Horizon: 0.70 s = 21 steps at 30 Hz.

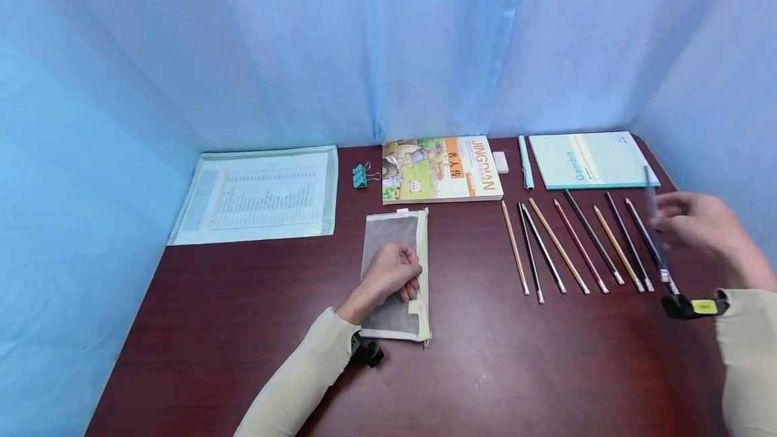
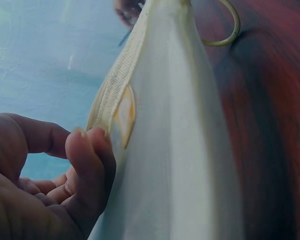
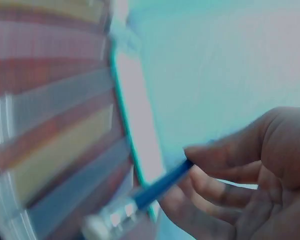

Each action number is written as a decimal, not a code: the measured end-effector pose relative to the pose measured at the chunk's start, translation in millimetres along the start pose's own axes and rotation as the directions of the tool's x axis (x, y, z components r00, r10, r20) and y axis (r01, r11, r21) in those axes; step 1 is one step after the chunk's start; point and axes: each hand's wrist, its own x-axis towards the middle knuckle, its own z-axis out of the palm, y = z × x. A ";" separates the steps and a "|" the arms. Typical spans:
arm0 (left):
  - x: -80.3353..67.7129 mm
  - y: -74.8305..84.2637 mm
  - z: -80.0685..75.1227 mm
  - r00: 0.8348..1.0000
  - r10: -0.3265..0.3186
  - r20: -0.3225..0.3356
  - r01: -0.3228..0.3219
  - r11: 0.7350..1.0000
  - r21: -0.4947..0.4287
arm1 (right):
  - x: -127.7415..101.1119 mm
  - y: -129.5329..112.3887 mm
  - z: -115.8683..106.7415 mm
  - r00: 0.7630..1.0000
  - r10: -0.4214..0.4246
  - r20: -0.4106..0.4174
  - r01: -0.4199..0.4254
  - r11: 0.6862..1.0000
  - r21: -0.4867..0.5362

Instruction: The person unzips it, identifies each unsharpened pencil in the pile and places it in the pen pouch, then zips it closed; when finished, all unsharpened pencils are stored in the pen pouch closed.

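**Blue pencil lifted at right; mesh pouch held down at centre**

A blue pencil (image 3: pixel 162 184) is pinched between thumb and fingers of the right hand (image 1: pixel 707 228) and is held above the table's right end, over the row of pencils (image 1: pixel 577 248). In the head view the held pencil (image 1: pixel 657 231) is blurred; its metal-capped end points toward the person. The right wrist view shows the fingertips (image 3: pixel 200 152) closed round the blue shaft.

The remaining pencils are laid side by side on the dark red table (image 1: pixel 243 302), slightly fanned, tips toward the person. Just behind them a light green Gambit notepad (image 1: pixel 591 159) is placed, with a pale pen (image 1: pixel 525 162) beside its left edge.

The mesh pouch (image 1: pixel 394 275) lies flat at the table's centre. The left hand (image 1: pixel 391 272) rests upon it with fingers curled, and in the left wrist view its cream zip edge (image 2: pixel 112 95) is touched by the fingertips (image 2: pixel 87 145); whether that edge is actually gripped cannot be told.

Behind the pouch an illustrated book (image 1: pixel 440 168), a small white eraser (image 1: pixel 501 162) and a teal binder clip (image 1: pixel 361 175) are noted. A clear sleeve with a printed sheet (image 1: pixel 261 194) occupies the far left.
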 end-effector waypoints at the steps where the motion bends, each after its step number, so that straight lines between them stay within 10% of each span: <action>1: 0.3 0.1 0.0 1.000 0.005 -0.001 -0.005 1.000 -0.006 | -2.2 -13.4 7.3 0.999 -0.022 0.039 0.020 0.998 0.066; 10: 2.3 -1.9 1.8 1.000 0.013 0.002 -0.013 1.000 -0.023 | -18.9 -108.7 86.7 0.917 -0.243 0.317 0.098 0.906 0.411; 21: 1.9 -0.7 1.1 1.000 0.003 -0.011 -0.004 0.999 -0.035 | -17.0 -163.7 178.1 0.794 -0.309 0.524 -0.060 0.817 0.573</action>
